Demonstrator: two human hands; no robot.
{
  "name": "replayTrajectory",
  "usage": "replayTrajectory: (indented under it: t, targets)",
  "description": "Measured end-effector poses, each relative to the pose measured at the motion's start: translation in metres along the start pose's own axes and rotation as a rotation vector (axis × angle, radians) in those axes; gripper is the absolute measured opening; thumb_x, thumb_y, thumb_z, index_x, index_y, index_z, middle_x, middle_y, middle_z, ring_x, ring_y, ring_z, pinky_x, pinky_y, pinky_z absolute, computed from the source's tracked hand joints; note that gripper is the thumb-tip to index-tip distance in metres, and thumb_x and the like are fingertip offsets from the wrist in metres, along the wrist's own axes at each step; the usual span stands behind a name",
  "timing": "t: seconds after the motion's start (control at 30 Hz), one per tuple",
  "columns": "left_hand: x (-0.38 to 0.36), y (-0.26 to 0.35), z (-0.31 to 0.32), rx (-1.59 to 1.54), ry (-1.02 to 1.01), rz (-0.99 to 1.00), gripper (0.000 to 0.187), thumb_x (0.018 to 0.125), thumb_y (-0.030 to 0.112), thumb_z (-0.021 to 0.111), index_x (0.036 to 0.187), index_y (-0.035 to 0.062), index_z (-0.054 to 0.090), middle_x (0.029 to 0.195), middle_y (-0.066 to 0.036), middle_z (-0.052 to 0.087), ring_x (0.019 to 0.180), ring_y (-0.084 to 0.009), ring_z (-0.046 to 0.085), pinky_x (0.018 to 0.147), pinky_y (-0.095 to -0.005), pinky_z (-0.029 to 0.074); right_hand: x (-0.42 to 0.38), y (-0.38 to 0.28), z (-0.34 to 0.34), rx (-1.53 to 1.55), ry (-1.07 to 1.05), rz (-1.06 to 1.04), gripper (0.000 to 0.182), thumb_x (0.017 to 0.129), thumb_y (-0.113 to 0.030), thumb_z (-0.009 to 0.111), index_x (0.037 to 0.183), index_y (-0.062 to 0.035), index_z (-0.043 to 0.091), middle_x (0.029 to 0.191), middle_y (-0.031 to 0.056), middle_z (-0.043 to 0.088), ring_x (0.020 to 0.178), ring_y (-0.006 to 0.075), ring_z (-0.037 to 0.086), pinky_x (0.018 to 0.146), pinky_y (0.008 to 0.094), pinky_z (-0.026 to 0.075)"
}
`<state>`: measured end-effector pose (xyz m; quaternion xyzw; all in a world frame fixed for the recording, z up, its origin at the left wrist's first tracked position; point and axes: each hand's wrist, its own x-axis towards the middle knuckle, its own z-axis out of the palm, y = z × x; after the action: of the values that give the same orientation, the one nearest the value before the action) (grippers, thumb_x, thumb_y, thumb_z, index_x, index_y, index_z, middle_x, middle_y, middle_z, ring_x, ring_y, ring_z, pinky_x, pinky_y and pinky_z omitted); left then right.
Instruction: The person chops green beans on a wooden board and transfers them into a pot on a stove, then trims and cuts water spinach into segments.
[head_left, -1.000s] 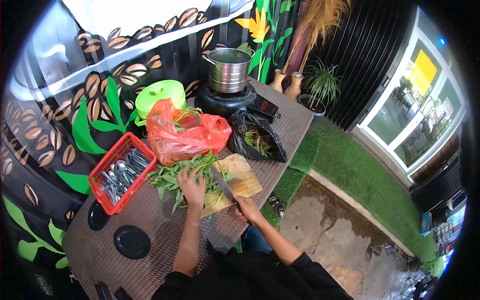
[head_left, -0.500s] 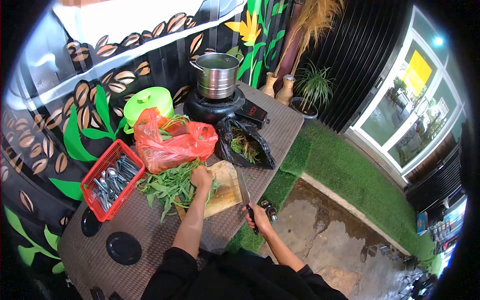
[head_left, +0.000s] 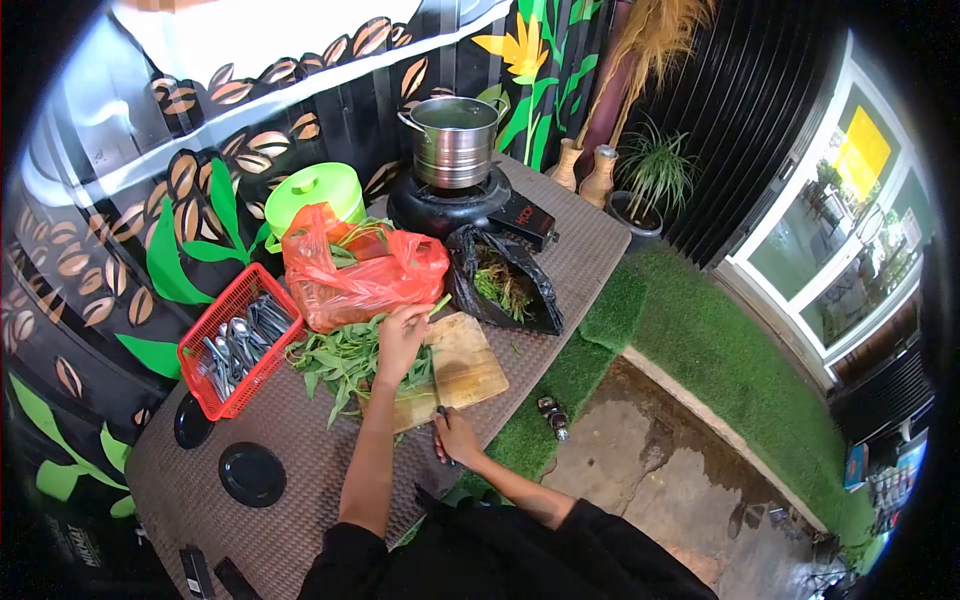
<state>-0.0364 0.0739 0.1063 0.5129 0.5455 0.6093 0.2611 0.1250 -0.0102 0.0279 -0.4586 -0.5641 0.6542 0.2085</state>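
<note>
My left hand point(head_left: 402, 345) is closed on a green stem point(head_left: 440, 304), over the leafy greens point(head_left: 345, 362) beside the wooden cutting board point(head_left: 462, 362). My right hand point(head_left: 456, 437) is wrapped round the handle of a knife point(head_left: 437, 385) at the board's near edge. The knife's blade points away from me over the board, between the greens and the bare wood. A red plastic bag point(head_left: 365, 280) with greens inside sits just beyond the leaves. The open black bag point(head_left: 505, 285) behind the board holds stems and roots.
A steel pot point(head_left: 452, 150) stands on a black stove point(head_left: 440, 205) at the back. By the wall are a green lidded pot point(head_left: 318, 198) and a red basket point(head_left: 222, 322) of cutlery. Two black plates point(head_left: 251, 474) lie on the table point(head_left: 325, 470) at left.
My right hand has brought the knife leftwards from the board's right side to its near edge. My left hand has lifted from the greens with a stem. The whole view has shifted slightly.
</note>
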Motion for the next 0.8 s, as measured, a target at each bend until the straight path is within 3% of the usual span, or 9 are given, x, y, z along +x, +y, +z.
replayTrajectory:
  t: [0.07, 0.17, 0.23, 0.33, 0.37, 0.47, 0.53, 0.67, 0.8]
  targets:
    - [-0.012, 0.014, -0.003, 0.124, 0.029, 0.101, 0.019, 0.082, 0.002, 0.058, 0.100, -0.0006, 0.064, 0.082, -0.009, 0.065, 0.080, -0.0148, 0.064, 0.069, -0.0238, 0.049, 0.015, 0.005, 0.007, -0.053, -0.023, -0.058, 0.024, 0.095, -0.023, 0.040, 0.095, 0.0010, 0.041, 0.052, 0.0046, 0.045, 0.036, 0.0153, 0.047, 0.033, 0.0299, 0.039]
    - [-0.024, 0.025, -0.015, 0.221, 0.004, 0.075, 0.019, 0.079, 0.003, 0.060, 0.097, 0.0006, 0.065, 0.086, -0.011, 0.066, 0.079, -0.0145, 0.064, 0.069, -0.0246, 0.049, 0.025, 0.004, 0.008, -0.107, -0.029, -0.084, 0.024, 0.094, -0.023, 0.043, 0.092, 0.0008, 0.045, 0.051, 0.0043, 0.046, 0.036, 0.0148, 0.047, 0.034, 0.0296, 0.038]
    - [-0.029, 0.026, -0.017, 0.267, 0.013, 0.095, 0.015, 0.077, 0.004, 0.062, 0.091, 0.0016, 0.067, 0.089, -0.012, 0.067, 0.079, -0.0175, 0.065, 0.069, -0.0264, 0.049, 0.041, 0.036, 0.002, -0.381, 0.264, -0.397, 0.025, 0.092, -0.023, 0.045, 0.090, 0.0016, 0.049, 0.050, 0.0074, 0.050, 0.037, 0.0174, 0.050, 0.035, 0.0322, 0.039]
    - [-0.042, 0.010, -0.012, 0.321, -0.055, 0.097, 0.011, 0.076, 0.005, 0.066, 0.086, 0.0025, 0.069, 0.088, -0.013, 0.067, 0.078, -0.0220, 0.064, 0.071, -0.0291, 0.049, 0.018, 0.037, -0.027, -0.508, 0.522, -0.439, 0.028, 0.090, -0.025, 0.043, 0.092, 0.0020, 0.053, 0.053, 0.0156, 0.055, 0.045, 0.0273, 0.057, 0.046, 0.0399, 0.045]
    - [-0.048, 0.003, -0.007, 0.323, -0.057, 0.101, 0.011, 0.076, 0.005, 0.066, 0.086, 0.0025, 0.069, 0.088, -0.013, 0.067, 0.078, -0.0220, 0.064, 0.071, -0.0291, 0.049, 0.009, 0.034, -0.037, -0.431, 0.467, -0.304, 0.030, 0.091, -0.026, 0.042, 0.091, 0.0013, 0.054, 0.056, 0.0178, 0.057, 0.051, 0.0314, 0.060, 0.052, 0.0431, 0.046]
    - [-0.069, -0.030, 0.015, 0.358, -0.101, 0.154, 0.013, 0.073, 0.006, 0.067, 0.085, 0.0021, 0.068, 0.083, -0.012, 0.067, 0.080, -0.0273, 0.061, 0.076, -0.0346, 0.047, -0.001, 0.041, -0.054, -0.392, 0.480, -0.232, 0.033, 0.093, -0.028, 0.041, 0.091, 0.0019, 0.053, 0.062, 0.0219, 0.058, 0.058, 0.0384, 0.060, 0.055, 0.0471, 0.045]
    - [-0.082, -0.046, 0.030, 0.471, -0.120, 0.053, 0.014, 0.072, 0.006, 0.068, 0.085, 0.0015, 0.068, 0.082, -0.013, 0.066, 0.083, -0.0289, 0.058, 0.077, -0.0370, 0.046, -0.011, 0.035, -0.060, -0.488, 0.490, -0.182, 0.036, 0.093, -0.031, 0.040, 0.089, 0.0023, 0.052, 0.068, 0.0266, 0.059, 0.066, 0.0445, 0.058, 0.059, 0.0509, 0.045]
    - [-0.094, -0.070, 0.048, 0.557, -0.124, -0.005, 0.013, 0.072, 0.006, 0.068, 0.084, 0.0011, 0.069, 0.083, -0.013, 0.065, 0.086, -0.0291, 0.056, 0.077, -0.0383, 0.045, -0.011, 0.025, -0.063, -0.658, 0.423, -0.120, 0.037, 0.094, -0.033, 0.039, 0.095, 0.0024, 0.049, 0.074, 0.0302, 0.059, 0.074, 0.0476, 0.057, 0.064, 0.0544, 0.046]
    - [-0.096, -0.079, 0.061, 0.494, 0.019, 0.088, 0.012, 0.071, 0.008, 0.069, 0.082, 0.0022, 0.070, 0.082, -0.011, 0.063, 0.086, -0.0288, 0.053, 0.077, -0.0376, 0.044, -0.002, 0.021, -0.066, -0.730, 0.381, -0.074, 0.037, 0.095, -0.034, 0.035, 0.097, 0.0019, 0.046, 0.077, 0.0304, 0.059, 0.074, 0.0474, 0.058, 0.065, 0.0545, 0.047]
